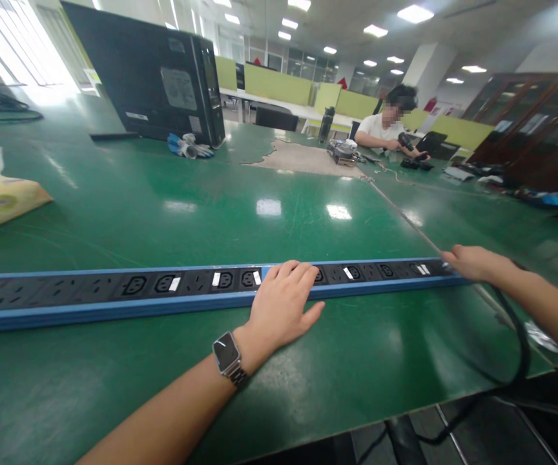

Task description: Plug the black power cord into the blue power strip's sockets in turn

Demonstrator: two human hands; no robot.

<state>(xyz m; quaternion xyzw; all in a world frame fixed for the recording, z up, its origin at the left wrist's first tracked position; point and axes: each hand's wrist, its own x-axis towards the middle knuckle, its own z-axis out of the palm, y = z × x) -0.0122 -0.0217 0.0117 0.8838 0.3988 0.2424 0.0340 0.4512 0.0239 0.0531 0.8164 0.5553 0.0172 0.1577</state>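
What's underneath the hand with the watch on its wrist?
The left hand lies across a blue-edged power strip. Sockets show on both sides of the hand; whatever it covers can't be seen.

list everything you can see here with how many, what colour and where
power strip: one, blue with black sockets, across the table
white stickers: several, on the strip
table: one, green, under the strip
black cable: one, by the strip's right end
computer tower: one, black, back left
gloves: blue and grey, beside the tower
yellow packet: one, left edge
bottle: one, dark, far side
co-worker: one, white top, far right side
partitions: several, yellow-green, background
cabinet: brown, far right
watch: one, dark face, left wrist
hands: two, bare; left on the strip, right at its right end
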